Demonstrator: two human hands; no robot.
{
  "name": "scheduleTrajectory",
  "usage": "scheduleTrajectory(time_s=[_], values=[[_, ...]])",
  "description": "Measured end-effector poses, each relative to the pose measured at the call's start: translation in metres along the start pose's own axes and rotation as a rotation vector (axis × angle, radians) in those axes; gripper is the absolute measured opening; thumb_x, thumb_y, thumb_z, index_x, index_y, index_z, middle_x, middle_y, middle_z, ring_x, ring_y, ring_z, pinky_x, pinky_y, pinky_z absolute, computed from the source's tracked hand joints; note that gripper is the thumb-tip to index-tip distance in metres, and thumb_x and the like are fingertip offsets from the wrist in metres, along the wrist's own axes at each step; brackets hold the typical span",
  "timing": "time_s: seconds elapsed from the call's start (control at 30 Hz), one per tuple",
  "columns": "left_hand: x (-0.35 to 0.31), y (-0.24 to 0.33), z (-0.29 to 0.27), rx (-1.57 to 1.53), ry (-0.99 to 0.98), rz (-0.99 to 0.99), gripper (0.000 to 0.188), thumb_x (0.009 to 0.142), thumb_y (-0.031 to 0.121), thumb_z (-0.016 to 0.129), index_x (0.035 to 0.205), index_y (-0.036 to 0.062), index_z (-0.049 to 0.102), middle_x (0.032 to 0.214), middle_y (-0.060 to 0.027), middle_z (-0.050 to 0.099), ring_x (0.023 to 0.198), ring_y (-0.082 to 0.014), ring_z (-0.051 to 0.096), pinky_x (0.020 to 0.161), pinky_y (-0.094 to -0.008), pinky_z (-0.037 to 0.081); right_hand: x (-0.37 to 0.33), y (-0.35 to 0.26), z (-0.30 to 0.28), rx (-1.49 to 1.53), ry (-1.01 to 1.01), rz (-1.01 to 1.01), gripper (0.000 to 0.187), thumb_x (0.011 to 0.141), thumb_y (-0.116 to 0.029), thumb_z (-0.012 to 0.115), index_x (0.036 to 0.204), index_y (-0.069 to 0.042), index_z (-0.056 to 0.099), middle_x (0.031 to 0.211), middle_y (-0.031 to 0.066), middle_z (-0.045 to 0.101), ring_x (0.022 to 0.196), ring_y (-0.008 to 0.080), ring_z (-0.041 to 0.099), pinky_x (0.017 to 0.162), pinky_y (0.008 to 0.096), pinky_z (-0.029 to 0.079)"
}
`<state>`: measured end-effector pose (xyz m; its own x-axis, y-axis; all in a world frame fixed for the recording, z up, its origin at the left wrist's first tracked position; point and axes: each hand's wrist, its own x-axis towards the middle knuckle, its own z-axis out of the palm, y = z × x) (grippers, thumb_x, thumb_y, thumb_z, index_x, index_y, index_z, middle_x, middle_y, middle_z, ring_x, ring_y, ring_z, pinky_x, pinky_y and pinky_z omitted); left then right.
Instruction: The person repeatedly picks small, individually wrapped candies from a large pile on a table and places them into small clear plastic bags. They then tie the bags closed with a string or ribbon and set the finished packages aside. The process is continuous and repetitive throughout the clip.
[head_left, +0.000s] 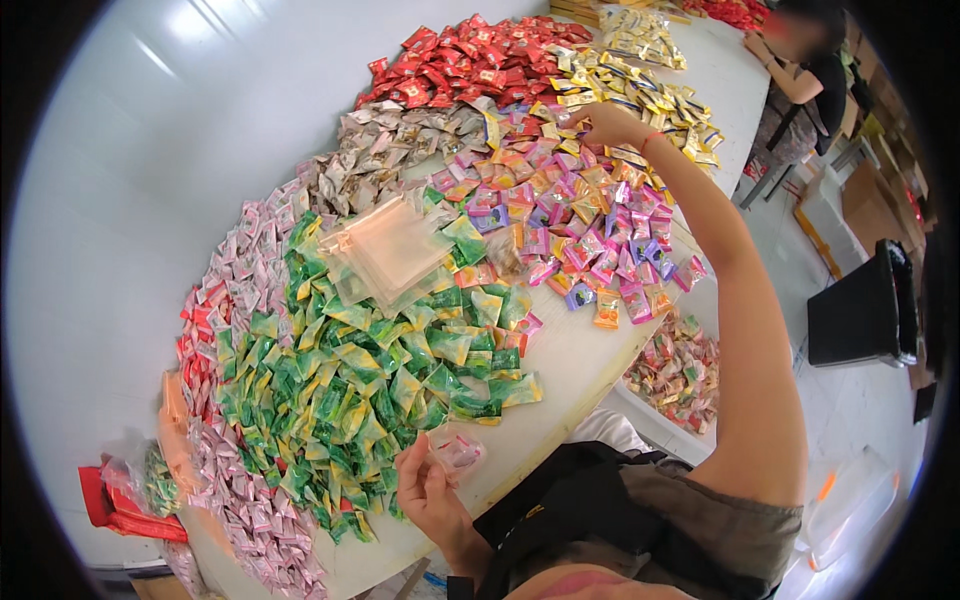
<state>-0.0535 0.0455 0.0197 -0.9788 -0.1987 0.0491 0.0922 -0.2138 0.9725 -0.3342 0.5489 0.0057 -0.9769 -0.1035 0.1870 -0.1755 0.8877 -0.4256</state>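
Note:
My left hand [432, 492] pinches a small clear plastic bag [460, 452] at the table's near edge, with something pink inside it. Beside it spreads a large heap of green and yellow sachets [350, 385]. My right arm stretches across the table. My right hand [612, 127] has its fingers bent down, where yellow-and-white wrapped packets [640, 95] meet a heap of pink, purple and orange wrapped sweets [610, 225]. What those fingertips grip, if anything, is too small to make out. A stack of flat clear bags [390, 250] lies on top of the green sachets.
Red packets [480, 60], brown-grey packets [380, 150] and pale pink packets [245, 260] are heaped along the wall. Below the table edge stands a white tub [640, 395] of mixed sweets. A black bin [855, 310] is on the floor. Another person [815, 85] sits at far right.

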Motion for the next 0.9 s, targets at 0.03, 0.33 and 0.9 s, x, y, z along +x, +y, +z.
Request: scheduleTrajectory(time_s=[0.03, 0.33, 0.9], values=[[0.0, 0.002, 0.001, 0.01, 0.007, -0.006, 0.035, 0.079, -0.005, 0.047, 0.112, -0.0059, 0.059, 0.098, -0.0033, 0.048, 0.065, -0.0061, 0.042, 0.054, -0.0189, 0.037, 0.001, -0.006, 0.003, 0.004, -0.031, 0.079, 0.035, 0.07, -0.016, 0.064, 0.104, -0.012, 0.068, 0.09, 0.0077, 0.067, 0.077, 0.0188, 0.06, 0.07, 0.0311, 0.048], [-0.002, -0.002, -0.008, 0.046, 0.003, -0.013, 0.039, 0.076, -0.008, 0.042, 0.111, -0.007, 0.058, 0.106, -0.0035, 0.051, 0.081, -0.0088, 0.053, 0.062, -0.0198, 0.042, 0.074, -0.016, -0.014, 0.181, 0.384, 0.343, 0.045, 0.068, -0.041, 0.07, 0.094, -0.004, 0.066, 0.082, 0.0135, 0.067, 0.079, 0.0256, 0.065, 0.071, 0.0354, 0.049], [-0.009, 0.018, -0.035, 0.41, 0.107, 0.245, 0.036, 0.073, -0.005, 0.058, 0.109, -0.0034, 0.06, 0.103, -0.0079, 0.05, 0.078, -0.0114, 0.049, 0.067, -0.0207, 0.041, 0.119, -0.055, -0.009, -0.722, 0.105, 0.118, 0.033, 0.065, -0.036, 0.066, 0.081, -0.007, 0.067, 0.08, 0.014, 0.066, 0.078, 0.0305, 0.064, 0.068, 0.0407, 0.051]])
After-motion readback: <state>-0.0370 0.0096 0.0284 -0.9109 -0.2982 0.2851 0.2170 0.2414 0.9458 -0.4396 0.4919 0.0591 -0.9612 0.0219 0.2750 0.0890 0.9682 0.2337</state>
